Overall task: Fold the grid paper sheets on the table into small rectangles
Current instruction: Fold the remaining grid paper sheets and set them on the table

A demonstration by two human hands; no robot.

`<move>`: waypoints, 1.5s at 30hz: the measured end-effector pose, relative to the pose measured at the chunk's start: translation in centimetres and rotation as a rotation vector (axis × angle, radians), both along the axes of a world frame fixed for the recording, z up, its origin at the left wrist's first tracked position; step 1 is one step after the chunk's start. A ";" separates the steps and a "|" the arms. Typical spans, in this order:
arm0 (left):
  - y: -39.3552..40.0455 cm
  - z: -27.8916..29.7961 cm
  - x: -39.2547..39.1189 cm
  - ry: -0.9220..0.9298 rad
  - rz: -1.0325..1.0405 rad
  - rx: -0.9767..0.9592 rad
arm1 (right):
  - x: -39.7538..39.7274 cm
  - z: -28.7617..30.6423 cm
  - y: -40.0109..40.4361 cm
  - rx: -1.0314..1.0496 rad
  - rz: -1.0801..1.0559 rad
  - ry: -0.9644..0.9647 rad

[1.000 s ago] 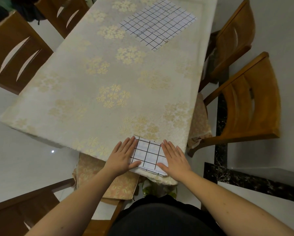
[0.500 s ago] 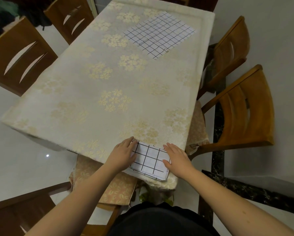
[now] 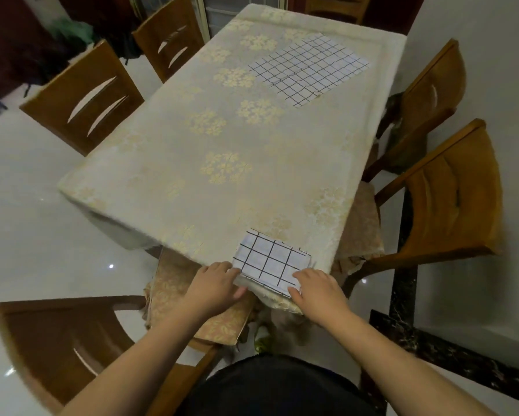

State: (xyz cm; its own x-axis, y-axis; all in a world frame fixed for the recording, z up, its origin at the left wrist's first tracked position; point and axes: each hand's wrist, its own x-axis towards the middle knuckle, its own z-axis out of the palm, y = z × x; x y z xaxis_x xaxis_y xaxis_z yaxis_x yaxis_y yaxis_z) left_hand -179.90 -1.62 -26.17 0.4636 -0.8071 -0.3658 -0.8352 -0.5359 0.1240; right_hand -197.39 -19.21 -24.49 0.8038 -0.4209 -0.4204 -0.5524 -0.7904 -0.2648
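A folded grid paper (image 3: 270, 261), a small white rectangle with black lines, lies at the near edge of the table (image 3: 168, 163), its near side slightly over the edge. My left hand (image 3: 219, 283) grips its near left corner with curled fingers. At the near right corner my right hand (image 3: 315, 288) pinches the sheet, thumb underneath. A larger grid paper sheet (image 3: 307, 72) lies flat at the far right of the table, a small tear visible in its near edge.
The table carries a cream cloth with gold flowers. Wooden chairs stand around it: two on the left (image 3: 84, 94), two on the right (image 3: 450, 187), one at the near left (image 3: 57, 340). A cushion (image 3: 204, 313) sits under the near edge.
Both hands have slid back from lying flat on the folded paper to its near corners, and their fingers have curled onto the edge. The view has pulled back and tilted up.
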 end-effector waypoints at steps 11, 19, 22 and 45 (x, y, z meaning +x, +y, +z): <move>7.7 4.1 -9.6 0.013 0.199 0.081 | -4.8 1.4 7.2 -0.004 0.133 -0.067; 15.8 5.0 -13.3 -0.002 0.416 -0.033 | -3.9 3.1 14.3 -0.003 0.345 -0.075; 20.1 6.1 -13.7 -0.084 0.492 -0.076 | -2.3 3.3 17.2 -0.042 0.447 -0.067; 56.9 6.0 -8.7 0.037 0.939 -0.067 | 11.8 6.0 51.4 -0.070 0.829 -0.144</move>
